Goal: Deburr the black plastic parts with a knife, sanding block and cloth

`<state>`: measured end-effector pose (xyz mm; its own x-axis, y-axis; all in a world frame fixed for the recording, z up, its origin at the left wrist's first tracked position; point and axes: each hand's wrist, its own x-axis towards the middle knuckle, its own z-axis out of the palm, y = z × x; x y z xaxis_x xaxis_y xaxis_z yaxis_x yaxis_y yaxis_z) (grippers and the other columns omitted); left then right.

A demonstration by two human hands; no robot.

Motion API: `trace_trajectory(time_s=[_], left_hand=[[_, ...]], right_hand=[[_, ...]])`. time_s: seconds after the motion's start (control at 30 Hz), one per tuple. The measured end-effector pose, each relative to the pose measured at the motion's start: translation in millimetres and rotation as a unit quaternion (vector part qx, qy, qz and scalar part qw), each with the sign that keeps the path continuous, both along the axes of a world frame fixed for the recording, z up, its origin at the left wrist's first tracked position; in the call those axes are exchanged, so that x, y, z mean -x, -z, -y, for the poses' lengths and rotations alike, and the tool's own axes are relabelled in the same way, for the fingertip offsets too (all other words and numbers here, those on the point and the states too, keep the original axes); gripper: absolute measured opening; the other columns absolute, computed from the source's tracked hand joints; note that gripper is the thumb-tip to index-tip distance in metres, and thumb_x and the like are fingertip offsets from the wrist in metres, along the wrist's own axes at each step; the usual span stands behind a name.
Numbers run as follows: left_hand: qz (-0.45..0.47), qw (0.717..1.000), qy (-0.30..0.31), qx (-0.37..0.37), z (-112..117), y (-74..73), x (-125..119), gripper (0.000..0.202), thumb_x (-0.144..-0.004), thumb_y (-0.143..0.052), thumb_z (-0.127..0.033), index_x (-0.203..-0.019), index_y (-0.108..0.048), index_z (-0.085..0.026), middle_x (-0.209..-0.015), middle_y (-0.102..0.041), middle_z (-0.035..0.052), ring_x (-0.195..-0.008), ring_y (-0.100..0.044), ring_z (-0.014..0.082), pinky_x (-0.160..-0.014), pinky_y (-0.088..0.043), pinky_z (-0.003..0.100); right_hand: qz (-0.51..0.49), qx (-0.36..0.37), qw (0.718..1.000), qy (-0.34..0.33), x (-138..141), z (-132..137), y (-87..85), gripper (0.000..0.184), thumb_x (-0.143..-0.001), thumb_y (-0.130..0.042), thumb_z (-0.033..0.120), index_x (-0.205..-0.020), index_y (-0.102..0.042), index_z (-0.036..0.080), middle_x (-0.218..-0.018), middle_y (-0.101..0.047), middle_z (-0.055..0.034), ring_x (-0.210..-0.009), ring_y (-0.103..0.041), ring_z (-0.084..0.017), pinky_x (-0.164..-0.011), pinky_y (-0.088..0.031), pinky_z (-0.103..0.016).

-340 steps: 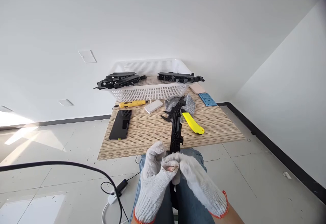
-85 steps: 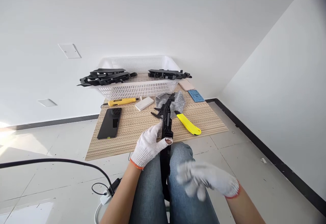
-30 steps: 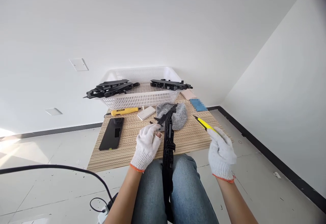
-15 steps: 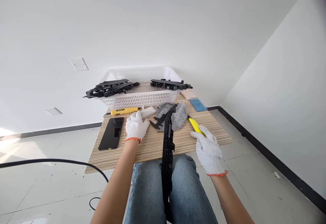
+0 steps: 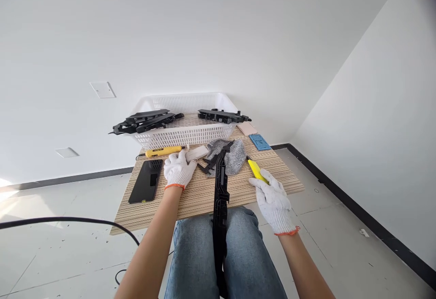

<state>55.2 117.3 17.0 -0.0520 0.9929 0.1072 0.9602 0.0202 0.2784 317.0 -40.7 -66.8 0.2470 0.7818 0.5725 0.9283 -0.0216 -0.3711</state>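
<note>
A long black plastic part (image 5: 220,203) leans from my lap between my knees up onto the wooden table (image 5: 204,190), its top end resting against a grey cloth (image 5: 235,157). My right hand (image 5: 272,199), in a white knit glove, is closed round a yellow utility knife (image 5: 256,170) just right of the part. My gloved left hand (image 5: 177,170) reaches forward over the table with its fingers on a small white block (image 5: 196,153), beside a yellow-handled tool (image 5: 163,151).
A white mesh basket (image 5: 185,131) at the table's back carries black parts across its rim on the left (image 5: 145,121) and right (image 5: 223,116). A black phone (image 5: 145,186) lies at left. A tan pad (image 5: 246,129) and blue card (image 5: 259,141) lie at back right. A black cable (image 5: 68,222) crosses the floor.
My left hand has let go of the black part and reached forward to the white block. My right hand has picked the yellow knife up off the table and brought it nearer.
</note>
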Motion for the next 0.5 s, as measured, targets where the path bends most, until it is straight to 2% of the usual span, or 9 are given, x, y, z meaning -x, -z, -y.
trace_trajectory(time_s=[0.13,0.27,0.33,0.4,0.5], left_hand=[[0.034,0.999,-0.015,-0.013,-4,3.9,0,0.056,-0.085,-0.061,-0.056,-0.130,-0.065,-0.023,-0.150,-0.045,0.0156,-0.134,-0.045,0.0404,-0.111,-0.038,0.050],[0.065,0.997,-0.027,-0.016,2,-1.8,8,0.053,-0.078,-0.067,-0.062,-0.116,-0.070,-0.026,-0.150,-0.045,0.0144,-0.131,-0.045,0.0433,-0.109,-0.039,0.056],[0.075,0.995,-0.053,-0.045,18,-13.5,16,0.052,-0.075,-0.071,-0.063,-0.112,-0.070,-0.027,-0.149,-0.045,0.0143,-0.132,-0.043,0.0451,-0.108,-0.039,0.060],[0.082,0.987,-0.091,-0.103,43,-30.5,26,0.053,-0.075,-0.073,-0.060,-0.117,-0.068,-0.028,-0.152,-0.041,0.0136,-0.137,-0.038,0.0461,-0.109,-0.038,0.063],[0.116,0.960,-0.125,-0.222,86,-56.2,36,0.055,-0.079,-0.071,-0.063,-0.121,-0.066,-0.027,-0.151,-0.041,0.0153,-0.139,-0.036,0.0468,-0.111,-0.034,0.068]], right_hand=[[-0.015,0.009,1.000,-0.011,0,-1,-2.4,0.032,-0.098,-0.049,0.029,-0.109,-0.079,0.032,-0.145,-0.059,-0.0055,-0.129,-0.058,-0.027,-0.106,-0.049,-0.053],[-0.028,0.034,0.999,-0.031,-1,-2,-7.6,0.030,-0.098,-0.052,0.036,-0.113,-0.077,0.030,-0.140,-0.061,-0.0089,-0.131,-0.056,-0.029,-0.106,-0.049,-0.055],[-0.047,0.063,0.997,-0.026,-2,-1,-16.3,0.032,-0.095,-0.057,0.040,-0.119,-0.075,0.031,-0.143,-0.059,-0.0094,-0.132,-0.054,-0.032,-0.103,-0.051,-0.056],[-0.079,0.065,0.995,-0.001,-1,4,-31.4,0.037,-0.092,-0.060,0.047,-0.123,-0.073,0.032,-0.146,-0.057,-0.0092,-0.134,-0.052,-0.035,-0.103,-0.050,-0.060],[-0.182,-0.011,0.983,0.027,12,17,-62.6,0.044,-0.093,-0.058,0.056,-0.128,-0.069,0.031,-0.143,-0.060,-0.0089,-0.133,-0.053,-0.034,-0.109,-0.046,-0.061]])
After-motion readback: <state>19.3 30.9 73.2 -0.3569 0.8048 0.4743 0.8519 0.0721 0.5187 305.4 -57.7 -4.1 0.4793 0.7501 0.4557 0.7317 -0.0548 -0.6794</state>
